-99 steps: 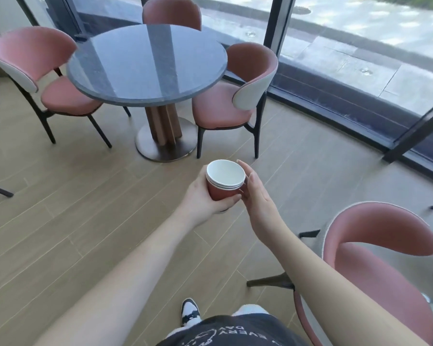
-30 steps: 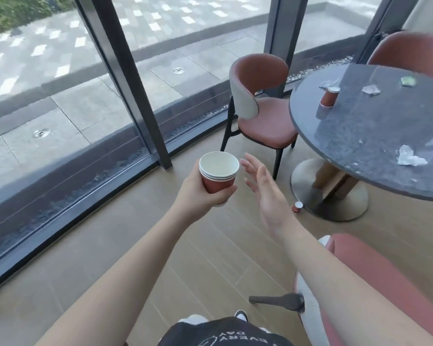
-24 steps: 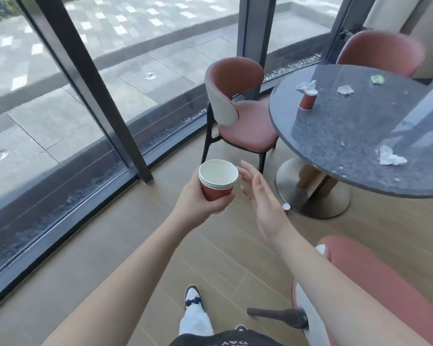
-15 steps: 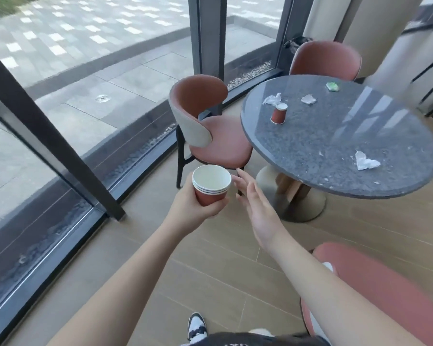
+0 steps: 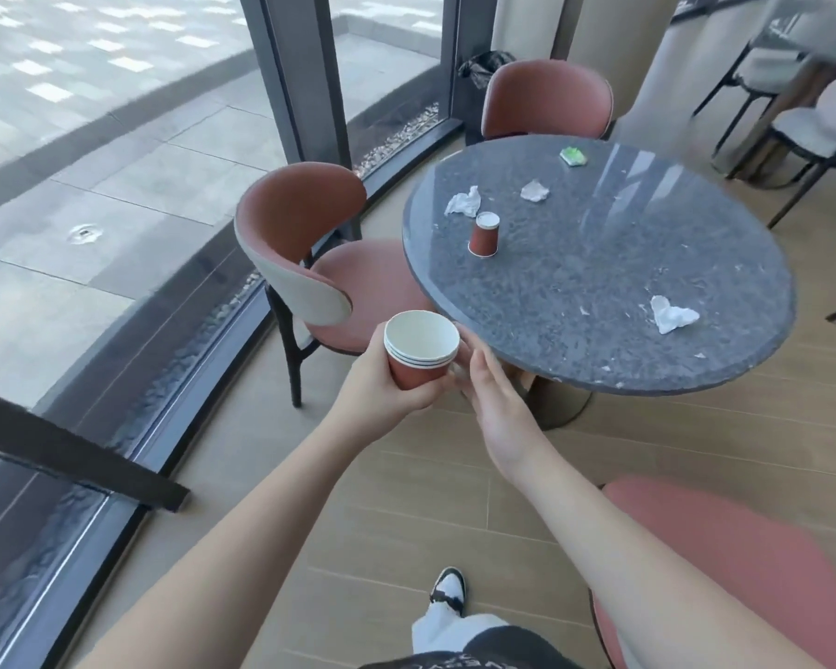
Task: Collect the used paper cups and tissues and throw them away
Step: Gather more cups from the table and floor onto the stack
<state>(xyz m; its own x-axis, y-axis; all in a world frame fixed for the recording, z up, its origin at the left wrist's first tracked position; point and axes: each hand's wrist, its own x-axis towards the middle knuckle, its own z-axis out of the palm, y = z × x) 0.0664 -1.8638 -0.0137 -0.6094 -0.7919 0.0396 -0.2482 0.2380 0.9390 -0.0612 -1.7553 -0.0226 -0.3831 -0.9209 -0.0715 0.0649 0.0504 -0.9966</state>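
Note:
My left hand grips a stack of red paper cups, white inside, held upright at chest height. My right hand is open just to the right of the stack, fingers apart and nothing in it. Ahead stands a round grey stone table. On it a single red cup sits upside down. Crumpled white tissues lie near that cup, farther back and at the right edge. A small green wrapper lies at the far side.
A pink chair is tucked at the table's left, another behind it, and a third at my lower right. A black bag sits by the window frame. Glass wall runs along the left. Grey chairs stand far right.
I have turned right from an empty table to this littered one and come closer to it. The cup stack stays in my left hand; my right hand stays open beside it.

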